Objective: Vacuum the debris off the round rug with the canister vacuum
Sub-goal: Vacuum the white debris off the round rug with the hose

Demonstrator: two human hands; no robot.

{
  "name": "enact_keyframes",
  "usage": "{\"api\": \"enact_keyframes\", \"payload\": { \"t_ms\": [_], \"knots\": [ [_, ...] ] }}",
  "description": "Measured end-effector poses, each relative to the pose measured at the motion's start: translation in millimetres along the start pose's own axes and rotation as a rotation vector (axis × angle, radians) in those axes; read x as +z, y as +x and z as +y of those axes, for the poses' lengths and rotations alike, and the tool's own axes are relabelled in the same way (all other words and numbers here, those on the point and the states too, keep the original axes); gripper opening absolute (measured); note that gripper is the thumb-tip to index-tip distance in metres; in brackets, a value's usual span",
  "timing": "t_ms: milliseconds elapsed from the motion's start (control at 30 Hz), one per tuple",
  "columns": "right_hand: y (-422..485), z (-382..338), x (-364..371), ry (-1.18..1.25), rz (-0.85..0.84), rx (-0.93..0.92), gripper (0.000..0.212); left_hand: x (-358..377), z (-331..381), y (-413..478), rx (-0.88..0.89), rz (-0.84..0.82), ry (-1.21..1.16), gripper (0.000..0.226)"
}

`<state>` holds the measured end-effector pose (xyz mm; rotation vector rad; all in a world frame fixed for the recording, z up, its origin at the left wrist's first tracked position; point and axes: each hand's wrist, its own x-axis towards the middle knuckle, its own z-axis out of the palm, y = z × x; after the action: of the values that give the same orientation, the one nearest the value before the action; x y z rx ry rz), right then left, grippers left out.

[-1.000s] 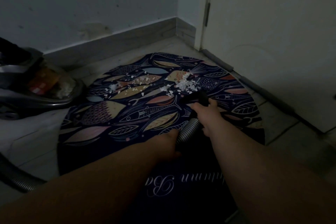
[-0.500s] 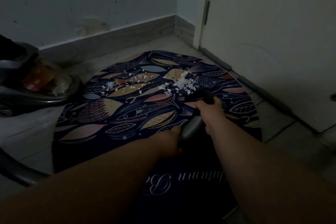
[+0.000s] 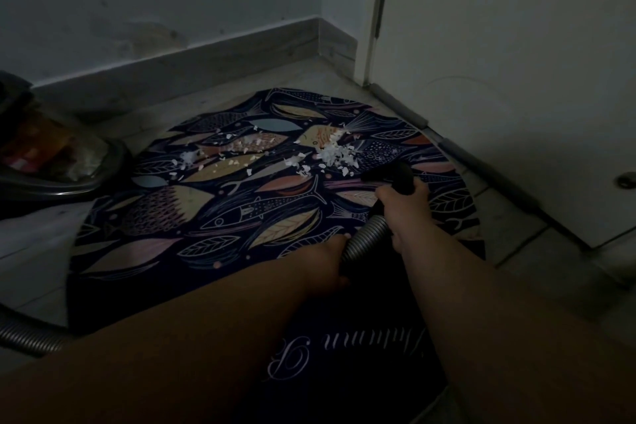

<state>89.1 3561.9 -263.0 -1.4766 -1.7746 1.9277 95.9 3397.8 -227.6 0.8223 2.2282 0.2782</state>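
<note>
Both hands (image 3: 327, 262) (image 3: 402, 206) around the hose (image 3: 368, 234)

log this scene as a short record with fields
rug: round, dark fish-and-leaf print, on the floor
debris: white flakes on its far half, thickest just beyond the nozzle
nozzle: black, low over the rug
right hand: grips the nozzle
left hand: grips the hose behind it
vacuum: at left, beside the rug
status: debris not yet cleared
</note>
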Motion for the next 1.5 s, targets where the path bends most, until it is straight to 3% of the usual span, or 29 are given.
{"api": "enact_keyframes", "payload": {
  "t_ms": [367, 900, 1200, 1367, 1500],
  "knots": [
    [-6, -4, 18, 0.028, -0.074, 0.023, 0.083, -4, -12, -2, -0.037, 0.024, 0.024, 0.065],
    [-20, -5, 45, 0.119, -0.195, -0.051, 0.084, -14, -35, -20, -0.076, 0.075, 0.037, 0.068],
    [-5, -5, 59, 0.106, -0.207, -0.003, 0.084, -21, -46, -5, -0.107, 0.052, 0.042, 0.072],
    [6, -10, 61, 0.113, -0.167, 0.011, 0.084, -25, -44, 11, -0.102, 0.054, 0.058, 0.071],
    [13, -16, 51, 0.114, -0.006, 0.047, 0.080, -30, -35, 28, -0.064, 0.046, 0.049, 0.072]
  ]
}}
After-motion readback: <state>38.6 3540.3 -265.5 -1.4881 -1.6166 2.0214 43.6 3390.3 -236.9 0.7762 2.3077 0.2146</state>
